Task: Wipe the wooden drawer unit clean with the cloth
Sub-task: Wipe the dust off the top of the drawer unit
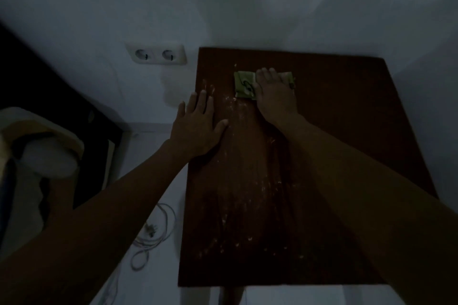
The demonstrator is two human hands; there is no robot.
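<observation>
Two bare hands down on the wooden drawer unit [334, 156], seen from straight above in pretty dim light. Right hand [275, 96] flat and palm-down on the cloth [244, 84], fingers stretched forward across it, pressing rather than gripping, not curled around anything. Cloth greenish, folded into a rough rectangle with some dark print on it, lying toward the far side of the top, a bit left of center, sticking out on both sides of the hand.

Left hand [198, 124] spread open and empty, planted on the left edge of the top, fingers fanned, thumb pointing in toward the middle. Just resting there, well apart from the cloth.

Lots of pale dust or powder smears [247, 181] streaked down the left-center of the dark reddish-brown surface, from near the cloth all the way to the near edge. Right half looking cleaner, though hard to judge in this light.

Unit pushed into a white wall corner. Double wall socket [156, 54] just left of its far corner. White cable [153, 230] coiled loose on the pale floor beside the unit's left side. Dark furniture with some pale bundled stuff [42, 146] at far left, too murky to identify.
</observation>
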